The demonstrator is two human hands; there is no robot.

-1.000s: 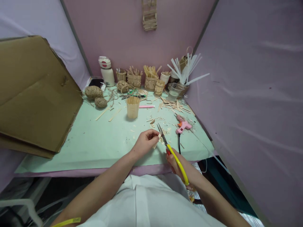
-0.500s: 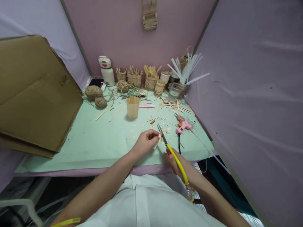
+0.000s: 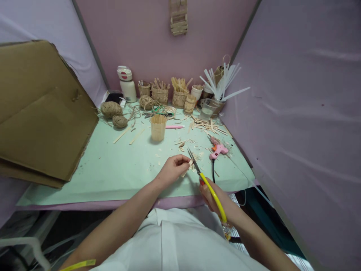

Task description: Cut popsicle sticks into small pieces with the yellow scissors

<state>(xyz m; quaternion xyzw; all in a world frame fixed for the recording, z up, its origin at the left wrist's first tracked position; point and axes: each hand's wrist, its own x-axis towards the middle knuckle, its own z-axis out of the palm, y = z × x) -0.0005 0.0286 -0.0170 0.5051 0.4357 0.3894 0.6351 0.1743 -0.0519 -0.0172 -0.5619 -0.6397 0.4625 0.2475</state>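
Note:
My left hand (image 3: 177, 166) pinches a short pale wooden strip (image 3: 184, 173) just above the green tabletop. Wrapped round the handles of the yellow-handled scissors (image 3: 213, 194) is my right hand (image 3: 210, 194), to the right of my left hand. The scissors' metal blades (image 3: 193, 158) point up and away from me, slightly apart, beside the upper end of the strip. Small wood scraps (image 3: 196, 155) lie around and beyond the blades. A translucent ribbed cup (image 3: 158, 128) stands beyond my left hand.
A pink glue gun (image 3: 219, 149) lies at the right with its black cord. Behind are twine balls (image 3: 111, 109), stick-filled holders (image 3: 160, 94), a pile of thin sticks (image 3: 210, 126) and clear glue sticks (image 3: 224, 81). Large cardboard (image 3: 42, 113) stands at the left.
The scissors and my right hand have shifted very slightly to the right. My left hand keeps its pinch on the strip in nearly the same place.

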